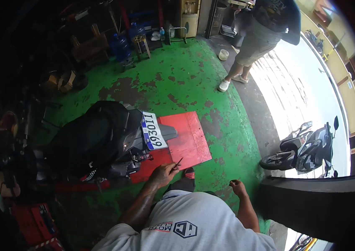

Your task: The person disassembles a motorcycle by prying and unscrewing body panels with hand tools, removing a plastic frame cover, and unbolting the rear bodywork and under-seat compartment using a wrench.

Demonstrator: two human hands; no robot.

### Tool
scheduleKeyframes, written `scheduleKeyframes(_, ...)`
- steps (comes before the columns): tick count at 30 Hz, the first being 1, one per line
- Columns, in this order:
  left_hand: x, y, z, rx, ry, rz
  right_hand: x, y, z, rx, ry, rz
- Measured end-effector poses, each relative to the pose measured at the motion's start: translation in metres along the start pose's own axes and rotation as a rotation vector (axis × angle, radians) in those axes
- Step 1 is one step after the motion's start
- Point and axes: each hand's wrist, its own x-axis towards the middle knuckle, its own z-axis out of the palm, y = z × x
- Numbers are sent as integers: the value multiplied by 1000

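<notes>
My left hand (164, 175) is closed around a thin dark rod-like tool (178, 162), whose tip points up and away over the edge of the red lift platform (186, 142). I cannot make out what kind of tool it is. My right hand (238, 188) is held out to the right, away from the motorcycle, with its fingers curled in; whatever they hold, if anything, is hidden. A dark scooter (98, 129) stands on the red platform to the left of my hands. Its white licence plate (154, 130) faces the platform's end.
Red toolbox (35, 221) sits at lower left. Another person (255, 37) stands at upper right near a small white tub (223, 55). A second scooter (307, 148) is parked at right, beside a dark pillar (311, 201). Blue water jugs (121, 48) and a stool (140, 42) are at the back.
</notes>
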Motion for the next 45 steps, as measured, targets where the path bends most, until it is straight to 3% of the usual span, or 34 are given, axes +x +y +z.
scheduleKeyframes(2, 43, 29, -2, 95, -124, 108, 47, 30, -31, 59, 37, -32)
scheduleKeyframes(6, 112, 57, -8, 34, -32, 217, 104, 41, -84, 196, 33, 151)
scheduleKeyframes(7, 129, 62, -10, 14, -2, 181, 110, 27, -99, 153, -19, 160)
scheduleKeyframes(8, 146, 66, -12, -14, 25, 148, 97, -32, -119, -28, -74, 181)
scheduleKeyframes(9, 163, 65, -13, 0, 97, 165, 166, 78, -110, 151, -179, 200)
scheduleKeyframes(10, 181, 63, -13, 11, 171, 180, 248, 176, -104, -222, -185, -706)
scheduleKeyframes(11, 199, 60, -17, 13, 211, 199, 246, 64, -141, -256, -222, -738)
scheduleKeyframes(12, 218, 53, -22, 8, 273, 171, 284, 20, -169, -249, -251, -642)
scheduleKeyframes(14, 267, 33, -24, -351, 404, -156, 413, -99, -236, -290, -372, -480)
scheduleKeyframes(15, 286, 8, -17, -539, 547, -146, 458, -146, -263, -297, -392, -381)
scheduleKeyframes(16, 304, 0, -14, -537, 599, -168, 493, -188, -281, -293, -404, -270)
scheduleKeyframes(18, 334, -2, -25, -617, 836, -351, 547, -263, -285, -254, -411, -23)
scheduleKeyframes(19, 351, 13, -29, -702, 932, -321, 570, -302, -271, -235, -400, 105)
scheduleKeyframes(20, 361, 20, -32, -712, 959, -332, 606, -360, -270, -145, -329, -5)
scheduleKeyframes(22, 384, 30, -53, -226, 1047, -275, 692, -463, -267, -127, -353, -368)
scheduleKeyframes(23, 388, 48, -68, -199, 1099, -321, 706, -520, -260, -164, -358, -448)
scheduleKeyframes(24, 390, 57, -82, -200, 1131, -329, 721, -580, -247, -200, -366, -527)
scheduleKeyframes(27, 390, 67, -119, -610, 1374, -290, 732, -703, -186, -168, -441, -511)
scheduleKeyframes(28, 388, 61, -132, -616, 1404, -282, 733, -730, -158, -130, -491, -500)
scheduleKeyframes(30, 383, 43, -161, -550, 1731, -231, 730, -771, -103, -126, -668, -430)
scheduleKeyframes(34, 358, 37, -249, -664, 2131, -78, 745, -831, 15, -314, -1182, -363)
scheduleKeyframes(36, 344, 11, -295, -673, 2296, -56, 753, -848, 69, -615, -1227, -678)
scheduleKeyframes(38, 328, -13, -335, -851, 2361, -75, 743, -876, 108, -510, -1220, -277)
scheduleKeyframes(40, 319, -40, -369, -906, 2478, -16, 653, -928, 137, -1154, -986, -680)
scheduleKeyframes(41, 314, -46, -385, -940, 2514, 25, 636, -951, 157, -1261, -1033, -665)
scheduleKeyframes(42, 308, -48, -401, -974, 2544, 64, 632, -968, 181, -1286, -1055, -667)
scheduleKeyframes(44, 295, -47, -416, -951, 2602, -8, 635, -1003, 229, -1378, -1031, -901)
scheduleKeyframes(45, 287, -47, -418, -887, 2587, -77, 716, -1003, 263, -1175, -1291, -1134)
